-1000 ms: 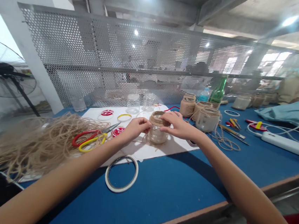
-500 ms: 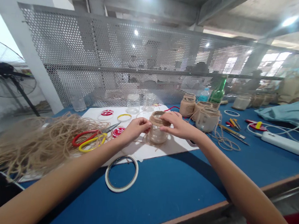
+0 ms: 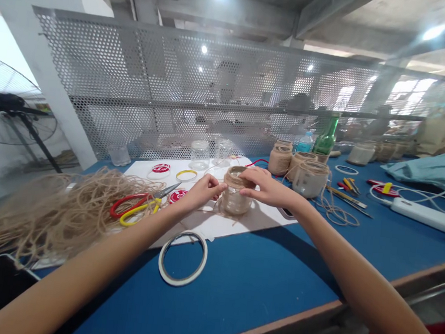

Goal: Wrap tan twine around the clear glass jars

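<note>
A glass jar (image 3: 238,202) with jute twine (image 3: 233,184) wound about its neck stands upright on a white sheet (image 3: 216,229). My right hand (image 3: 265,187) grips its rim from the right, fingers over the top and thumb against the near side. At the neck's left side, my left hand (image 3: 206,191) is closed in a pinch, seemingly on the twine; its fingertips partly hide the strand. Scissors (image 3: 135,208) with red and yellow handles lie left of my left hand, beside a heap of loose twine (image 3: 64,209). A white tape roll (image 3: 180,282) lies flat in front.
Two clear jars (image 3: 200,154) stand behind. To the right are twine-wrapped jars (image 3: 280,159), a frosted jar (image 3: 311,180), a green bottle (image 3: 326,137), pencils or tools (image 3: 348,195) and a white power strip (image 3: 430,216). A perforated metal screen (image 3: 175,89) closes off the back.
Both hands stay at the jar's neck in nearly the same pose. The whole view has shifted slightly to the right.
</note>
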Motion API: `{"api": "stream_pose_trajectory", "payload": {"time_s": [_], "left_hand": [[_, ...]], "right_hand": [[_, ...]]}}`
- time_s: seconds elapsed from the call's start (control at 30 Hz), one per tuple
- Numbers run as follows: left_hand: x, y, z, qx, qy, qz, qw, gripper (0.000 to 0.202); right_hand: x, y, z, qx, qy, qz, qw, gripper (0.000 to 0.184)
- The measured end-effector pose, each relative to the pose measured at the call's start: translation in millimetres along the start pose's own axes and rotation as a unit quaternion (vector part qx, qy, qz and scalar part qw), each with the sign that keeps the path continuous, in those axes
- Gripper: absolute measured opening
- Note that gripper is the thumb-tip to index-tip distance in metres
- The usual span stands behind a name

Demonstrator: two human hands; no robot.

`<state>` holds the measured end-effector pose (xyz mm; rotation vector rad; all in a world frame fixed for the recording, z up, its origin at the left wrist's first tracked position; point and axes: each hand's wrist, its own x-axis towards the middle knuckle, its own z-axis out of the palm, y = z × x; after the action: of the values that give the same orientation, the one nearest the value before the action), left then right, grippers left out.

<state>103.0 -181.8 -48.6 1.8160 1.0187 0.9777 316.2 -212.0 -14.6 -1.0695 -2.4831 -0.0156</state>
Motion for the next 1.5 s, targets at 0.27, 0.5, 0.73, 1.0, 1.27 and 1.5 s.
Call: {"api": "stream_pose_trajectory", "payload": {"time_s": [0.27, 0.5, 0.73, 1.0, 1.27, 1.5], "left_hand": [[2, -5, -1.9, -0.110, -0.087, 0.002, 0.990, 0.026], [0, -3, -1.3, -0.115, -0.085, 0.012, 0.990, 0.022], [0, -10, 1.3, -0.175, -0.103, -0.019, 0.979, 0.027], [-4, 2, 0.3, 0.098, 0.011, 0.133, 0.986, 0.019], [-13, 10, 6.5, 0.203, 0.037, 0.192, 0.960, 0.015], [-12, 4, 10.2, 0.187, 0.040, 0.191, 0.963, 0.013]], "right_hand": [[1, -1, 0, 0.003, 0.009, -0.011, 1.000, 0.035], [1, 1, 2, 0.012, 0.012, -0.020, 1.000, 0.031], [1, 0, 1, 0.015, 0.012, -0.029, 0.999, 0.032], [3, -2, 1, 0.019, 0.016, -0.025, 0.999, 0.032], [4, -3, 0, 0.036, 0.021, -0.039, 0.998, 0.033], [4, -2, 1, 0.035, 0.016, -0.036, 0.999, 0.028]]}}
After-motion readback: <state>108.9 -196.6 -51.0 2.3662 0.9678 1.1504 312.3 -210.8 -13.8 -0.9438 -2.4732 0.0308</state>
